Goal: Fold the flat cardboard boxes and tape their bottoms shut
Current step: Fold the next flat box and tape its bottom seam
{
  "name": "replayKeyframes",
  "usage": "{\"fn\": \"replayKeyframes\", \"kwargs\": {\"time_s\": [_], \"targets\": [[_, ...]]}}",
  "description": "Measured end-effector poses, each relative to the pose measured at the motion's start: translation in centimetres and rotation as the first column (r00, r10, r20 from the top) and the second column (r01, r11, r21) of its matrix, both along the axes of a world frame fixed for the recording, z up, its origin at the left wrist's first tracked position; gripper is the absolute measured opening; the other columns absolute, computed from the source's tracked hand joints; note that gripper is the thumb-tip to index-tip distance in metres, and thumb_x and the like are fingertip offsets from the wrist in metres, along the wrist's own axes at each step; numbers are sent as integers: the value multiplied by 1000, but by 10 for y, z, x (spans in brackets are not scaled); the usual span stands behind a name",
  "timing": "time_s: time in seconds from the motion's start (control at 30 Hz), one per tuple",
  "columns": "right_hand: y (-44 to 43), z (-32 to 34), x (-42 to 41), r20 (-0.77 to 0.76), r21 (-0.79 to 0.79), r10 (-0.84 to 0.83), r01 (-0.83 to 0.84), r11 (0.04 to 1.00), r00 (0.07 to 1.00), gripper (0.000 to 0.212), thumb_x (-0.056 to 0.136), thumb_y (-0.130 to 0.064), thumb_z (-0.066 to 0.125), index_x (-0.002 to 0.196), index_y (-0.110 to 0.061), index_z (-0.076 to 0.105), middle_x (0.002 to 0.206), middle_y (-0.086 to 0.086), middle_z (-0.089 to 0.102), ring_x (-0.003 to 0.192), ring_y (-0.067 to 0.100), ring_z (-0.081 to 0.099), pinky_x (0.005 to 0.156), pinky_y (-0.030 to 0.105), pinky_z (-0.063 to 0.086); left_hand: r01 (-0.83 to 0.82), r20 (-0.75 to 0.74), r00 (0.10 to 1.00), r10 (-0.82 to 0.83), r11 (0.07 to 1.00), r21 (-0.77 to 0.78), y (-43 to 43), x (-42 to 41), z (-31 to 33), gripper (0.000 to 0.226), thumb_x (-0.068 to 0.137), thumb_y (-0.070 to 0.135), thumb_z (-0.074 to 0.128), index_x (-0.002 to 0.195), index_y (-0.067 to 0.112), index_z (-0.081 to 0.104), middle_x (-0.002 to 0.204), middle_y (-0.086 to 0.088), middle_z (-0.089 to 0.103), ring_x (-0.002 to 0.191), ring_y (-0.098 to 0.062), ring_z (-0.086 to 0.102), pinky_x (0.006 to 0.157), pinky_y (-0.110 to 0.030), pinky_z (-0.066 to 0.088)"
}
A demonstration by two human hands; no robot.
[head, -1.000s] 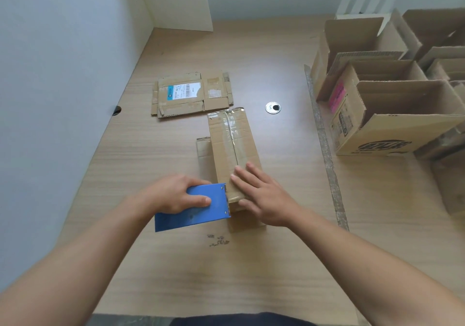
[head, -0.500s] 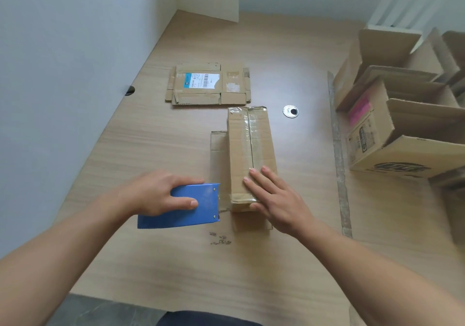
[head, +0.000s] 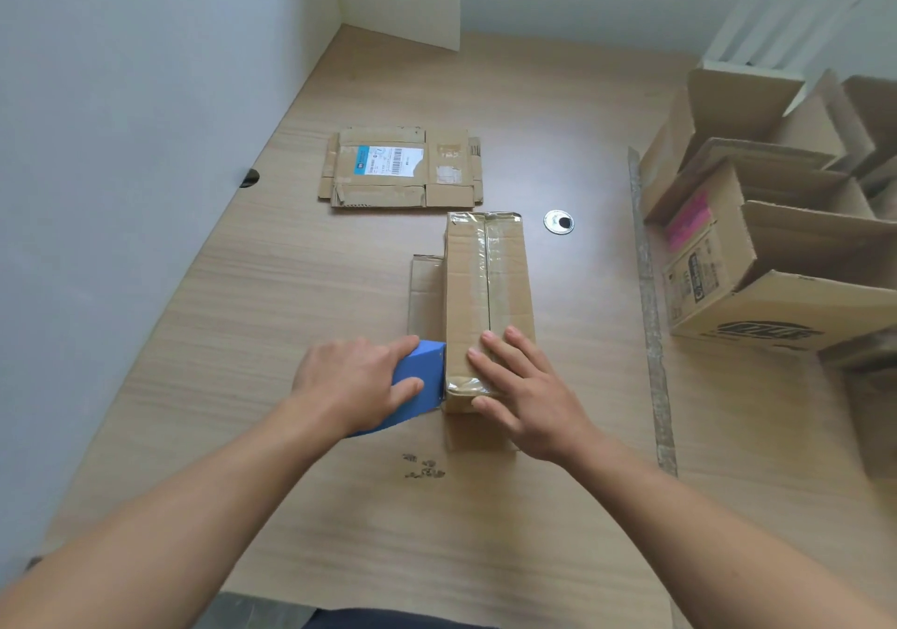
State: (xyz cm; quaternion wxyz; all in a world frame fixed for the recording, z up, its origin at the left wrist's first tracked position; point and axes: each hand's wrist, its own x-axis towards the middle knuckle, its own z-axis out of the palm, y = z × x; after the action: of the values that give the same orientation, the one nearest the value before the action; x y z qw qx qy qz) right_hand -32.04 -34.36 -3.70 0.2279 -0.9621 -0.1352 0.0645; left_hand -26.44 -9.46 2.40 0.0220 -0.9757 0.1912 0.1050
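– Brown folded cardboard box [head: 488, 289]: where does it sit?
– Centre of the frame, lying lengthwise on the light wooden table [head: 291, 289], bottom side up. A flap shows flat on the table at its left. Clear tape [head: 480, 259] runs along the middle seam and wraps over the near end.
– And the hands?
– The right hand [head: 526, 395] lies on the near end, its fingers [head: 500, 352] straight and pressing the tape down. The left hand [head: 357, 383] grips the blue tape dispenser [head: 420, 376], fingers curled round its body, and the dispenser's front touches the box's near left corner.
– How far along is it?
– This box looks nearly done. The seam is covered, so I'd judge only cutting and smoothing the tape are left. Several open brown cardboard boxes [head: 776, 259] stand at the right of the frame, apparently finished. One flat cardboard box with a blue-and-white label [head: 403, 167] lies at upper centre, not yet folded.
– Is there room to move?
– There is bare table below and to the left of the hands. The white wall [head: 121, 143] closes off the left of the frame. A grey strip [head: 650, 313] runs down the table between the taped box and the open ones. A round metal grommet [head: 558, 221] sits just upper right of the taped box. The flat one lies near it, not touching.
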Motion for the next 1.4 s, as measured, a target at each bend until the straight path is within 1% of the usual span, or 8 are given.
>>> {"fn": "replayKeyframes", "kwargs": {"time_s": [0.27, 0.53, 0.7, 0.83, 0.97, 1.13, 1.23, 1.4], "targets": [[22, 6, -6, 9, 94, -137, 136, 986, 991, 49, 96, -49, 55, 142, -32, 52, 155, -12, 37, 150, 13, 14, 120, 35, 24, -152, 23, 988, 150, 986, 75, -29, -22, -16, 47, 95, 60, 40, 137, 38, 37, 99, -1, 69, 93, -29, 67, 61, -31, 36], [19, 18, -19, -69, 20, -157, 159, 987, 985, 54, 94, -59, 50, 145, -45, 42, 157, -20, 24, 142, 9, 7, 117, 36, 26, -391, -179, 911, 372, 917, -82, 25, -28, -55, 64, 101, 51, 31, 155, 40, -2, 119, -7, 56, 105, -29, 57, 78, -38, 43], [34, 30, -39, -113, -61, -225, 220, 974, 968, 57, 95, -61, 43, 149, -44, 33, 159, -11, 16, 140, 16, 6, 107, 39, 40, -481, -329, 852, 407, 858, -183, 37, -33, -69, 75, 101, 44, 39, 154, 39, -14, 112, -12, 51, 101, -31, 53, 83, -42, 45], [29, 44, -25, 22, -188, -195, 196, 962, 980, 51, 94, -60, 43, 143, -43, 40, 151, -8, 35, 129, 26, 26, 98, 41, 35, -512, -266, 843, 467, 849, -133, 35, -34, -54, 68, 100, 48, 40, 157, 35, 6, 134, -15, 43, 124, -35, 41, 102, -43, 39], [-10, 58, 30, 165, 63, -423, 418, 906, 891, 44, 95, -41, 57, 139, -33, 54, 147, 1, 48, 133, 28, 30, 104, 46, 33, -428, -244, 904, 351, 758, -492, 2, -57, -26, 62, 98, 44, 52, 150, 15, 38, 146, -7, 45, 136, -23, 38, 108, -30, 28], [-59, 47, 87, -160, 50, -481, 494, 868, 862, 61, 102, -39, 46, 156, -26, 23, 165, -2, 13, 153, 25, -2, 120, 45, 13, -517, -439, 849, 294, 633, -577, -47, -78, -20, 71, 95, 46, 57, 152, 11, 33, 151, -5, 44, 140, -16, 39, 113, -30, 30], [-71, 37, 89, -178, 49, -490, 505, 862, 853, 63, 100, -45, 46, 156, -26, 23, 159, 3, 26, 148, 27, 16, 118, 44, 21, -557, -464, 826, 320, 591, -583, -65, -83, -26, 74, 94, 44, 61, 154, 13, 30, 156, -4, 37, 143, -17, 34, 115, -30, 28], [-96, 28, 57, -238, -85, -635, 635, 768, 735, 50, 93, -59, 50, 134, -30, 50, 131, 12, 46, 125, 33, 42, 100, 43, 39, -581, -439, 813, 382, 487, -652, -53, -76, -37, 51, 95, 30, 63, 143, 21, 50, 135, 1, 58, 126, -17, 53, 106, -32, 40]]}}
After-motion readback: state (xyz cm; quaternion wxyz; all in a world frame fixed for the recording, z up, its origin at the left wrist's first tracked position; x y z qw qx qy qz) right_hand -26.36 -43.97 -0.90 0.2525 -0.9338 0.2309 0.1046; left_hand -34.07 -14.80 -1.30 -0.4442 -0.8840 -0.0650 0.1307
